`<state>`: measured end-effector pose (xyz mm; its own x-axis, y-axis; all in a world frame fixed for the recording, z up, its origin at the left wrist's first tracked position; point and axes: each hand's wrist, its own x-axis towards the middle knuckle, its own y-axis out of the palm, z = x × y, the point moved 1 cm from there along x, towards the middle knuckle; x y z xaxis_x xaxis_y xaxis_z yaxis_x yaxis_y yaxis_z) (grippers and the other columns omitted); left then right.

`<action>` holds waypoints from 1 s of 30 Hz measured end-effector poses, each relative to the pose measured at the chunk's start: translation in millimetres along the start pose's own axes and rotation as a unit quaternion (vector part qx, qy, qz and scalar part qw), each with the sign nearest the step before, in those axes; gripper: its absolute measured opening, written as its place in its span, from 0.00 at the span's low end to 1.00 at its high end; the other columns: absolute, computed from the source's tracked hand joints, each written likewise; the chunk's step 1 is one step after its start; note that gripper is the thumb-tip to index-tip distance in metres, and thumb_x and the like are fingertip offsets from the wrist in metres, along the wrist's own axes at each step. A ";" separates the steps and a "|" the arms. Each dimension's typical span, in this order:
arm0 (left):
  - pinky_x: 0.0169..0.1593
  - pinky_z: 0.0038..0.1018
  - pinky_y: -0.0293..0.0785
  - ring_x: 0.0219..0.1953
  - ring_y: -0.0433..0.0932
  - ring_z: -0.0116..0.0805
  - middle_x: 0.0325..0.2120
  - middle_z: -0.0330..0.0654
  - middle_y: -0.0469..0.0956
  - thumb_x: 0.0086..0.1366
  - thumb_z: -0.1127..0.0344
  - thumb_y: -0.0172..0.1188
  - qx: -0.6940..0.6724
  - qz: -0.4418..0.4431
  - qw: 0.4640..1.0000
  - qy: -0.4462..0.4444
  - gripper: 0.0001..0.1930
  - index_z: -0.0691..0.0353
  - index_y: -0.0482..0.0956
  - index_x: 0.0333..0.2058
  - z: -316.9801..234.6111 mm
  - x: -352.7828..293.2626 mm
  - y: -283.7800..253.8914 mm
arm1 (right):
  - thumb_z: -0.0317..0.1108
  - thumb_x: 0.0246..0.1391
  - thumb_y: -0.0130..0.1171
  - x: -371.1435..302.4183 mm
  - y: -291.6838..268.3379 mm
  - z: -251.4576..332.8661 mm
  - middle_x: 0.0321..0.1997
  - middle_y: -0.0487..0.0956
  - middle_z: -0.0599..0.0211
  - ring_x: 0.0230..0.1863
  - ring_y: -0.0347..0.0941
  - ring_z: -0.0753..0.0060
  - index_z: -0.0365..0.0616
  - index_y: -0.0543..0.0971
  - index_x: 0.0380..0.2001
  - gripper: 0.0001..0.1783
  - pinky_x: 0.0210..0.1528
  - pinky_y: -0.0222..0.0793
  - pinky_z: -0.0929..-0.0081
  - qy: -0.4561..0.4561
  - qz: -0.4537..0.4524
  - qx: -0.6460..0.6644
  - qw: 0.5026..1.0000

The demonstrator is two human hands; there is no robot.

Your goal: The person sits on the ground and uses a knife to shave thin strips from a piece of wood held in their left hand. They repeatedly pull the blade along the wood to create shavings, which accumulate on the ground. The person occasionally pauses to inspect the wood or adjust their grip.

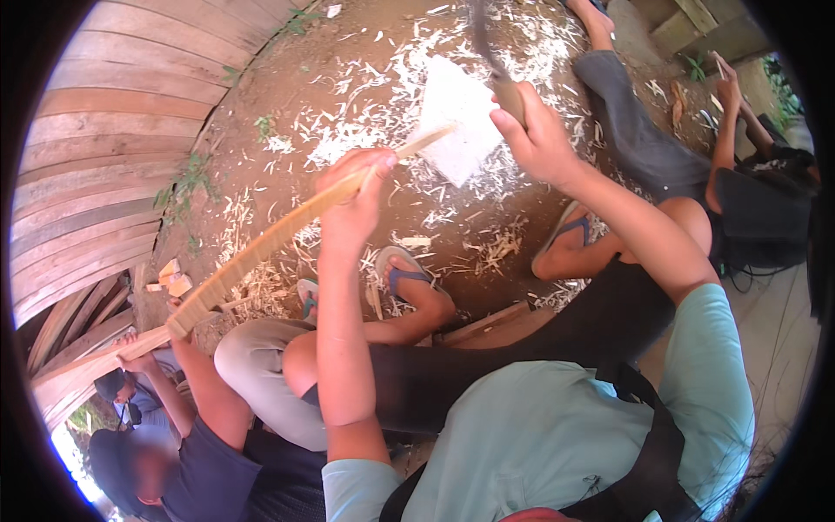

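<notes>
Stick and knife above shavings
Left hand curls tight round the stick; right hand grips the knife.

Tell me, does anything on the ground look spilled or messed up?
Yes: pale wood shavings lie scattered over the brown dirt, thickest around the bright white slab. It looks messy, like a spill, but the long wooden strip in the left hand is pale too, so they may be trimmings.

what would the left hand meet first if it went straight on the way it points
Probably the wood shavings on the ground beyond the left hand, though the depth between is unclear.
</notes>
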<state>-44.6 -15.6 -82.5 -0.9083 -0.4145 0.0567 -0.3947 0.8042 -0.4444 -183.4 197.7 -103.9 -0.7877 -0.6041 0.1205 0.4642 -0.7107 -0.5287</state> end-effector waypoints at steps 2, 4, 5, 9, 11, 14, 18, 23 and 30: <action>0.34 0.23 0.72 0.27 0.76 0.29 0.25 0.45 0.79 0.58 0.69 0.61 -0.029 -0.010 1.000 0.001 0.07 0.67 0.81 0.32 -1.7 3.8 3.9 | 0.45 0.59 0.45 -8.9 15.1 -41.5 0.30 0.78 0.49 0.36 0.76 0.46 0.40 0.69 0.42 0.19 0.40 0.71 0.54 0.079 0.186 -0.205 0.958; 0.35 0.21 0.74 0.30 0.76 0.27 0.29 0.44 0.79 0.60 0.66 0.60 0.010 0.020 1.000 -0.007 0.09 0.67 0.81 0.34 -0.1 -0.5 -1.4 | 0.44 0.59 0.47 -7.0 30.5 -61.3 0.30 0.77 0.46 0.36 0.76 0.44 0.38 0.68 0.41 0.19 0.38 0.71 0.53 0.081 0.270 -0.306 0.909; 0.36 0.20 0.75 0.31 0.77 0.26 0.31 0.43 0.79 0.61 0.65 0.59 0.031 0.032 0.999 -0.011 0.10 0.67 0.81 0.35 0.3 0.7 -5.1 | 0.44 0.58 0.47 -5.3 30.2 -61.7 0.29 0.77 0.46 0.34 0.76 0.44 0.39 0.68 0.40 0.18 0.36 0.71 0.52 0.054 0.265 -0.319 0.909; 0.33 0.23 0.71 0.27 0.76 0.30 0.26 0.45 0.79 0.58 0.70 0.61 -0.011 -0.018 0.999 0.041 0.06 0.69 0.81 0.30 -1.6 5.9 1.2 | 0.45 0.60 0.46 19.2 -3.8 11.5 0.20 0.75 0.50 0.23 0.74 0.46 0.38 0.68 0.39 0.18 0.24 0.68 0.56 -0.052 0.073 -0.119 0.989; 0.33 0.24 0.71 0.27 0.76 0.29 0.26 0.45 0.80 0.58 0.70 0.61 -0.003 -0.003 1.000 0.005 0.06 0.68 0.81 0.30 -2.7 2.5 4.3 | 0.44 0.59 0.47 0.4 9.4 -6.7 0.20 0.76 0.52 0.22 0.74 0.44 0.37 0.68 0.39 0.18 0.24 0.68 0.55 -0.105 -0.094 0.074 0.987; 0.32 0.24 0.71 0.27 0.76 0.29 0.26 0.43 0.80 0.57 0.69 0.61 0.007 0.003 1.000 0.017 0.06 0.66 0.81 0.31 -2.3 7.0 -1.0 | 0.43 0.59 0.47 -6.4 36.0 -68.0 0.24 0.78 0.52 0.25 0.75 0.45 0.36 0.69 0.38 0.18 0.27 0.70 0.55 -0.004 0.217 -0.301 0.929; 0.32 0.24 0.71 0.26 0.76 0.31 0.24 0.43 0.79 0.58 0.67 0.62 0.072 0.007 0.997 -0.007 0.08 0.66 0.81 0.30 -7.0 6.3 -1.1 | 0.42 0.59 0.47 16.1 18.4 -10.6 0.28 0.79 0.50 0.27 0.77 0.46 0.35 0.71 0.35 0.18 0.28 0.71 0.55 0.026 0.195 -0.279 0.940; 0.31 0.24 0.70 0.25 0.75 0.30 0.24 0.43 0.79 0.58 0.66 0.61 0.015 0.005 1.000 0.014 0.08 0.66 0.81 0.31 -2.8 10.4 4.5 | 0.42 0.60 0.48 -8.1 11.7 -25.7 0.23 0.77 0.57 0.24 0.75 0.59 0.35 0.71 0.35 0.17 0.26 0.70 0.64 -0.136 0.014 -0.124 0.983; 0.31 0.25 0.70 0.24 0.74 0.30 0.23 0.43 0.79 0.58 0.67 0.61 0.019 0.006 1.000 0.021 0.07 0.65 0.81 0.31 -6.6 4.4 -0.5 | 0.43 0.60 0.48 17.7 1.8 12.3 0.23 0.74 0.66 0.24 0.69 0.78 0.37 0.71 0.37 0.17 0.26 0.66 0.77 -0.018 0.090 -0.110 0.990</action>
<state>-49.3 -15.0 -76.1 -0.9178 -0.3871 0.0881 -0.3797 0.7915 -0.4789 -191.6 181.3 -92.4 -0.6834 -0.7292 0.0350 0.4930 -0.4963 -0.7146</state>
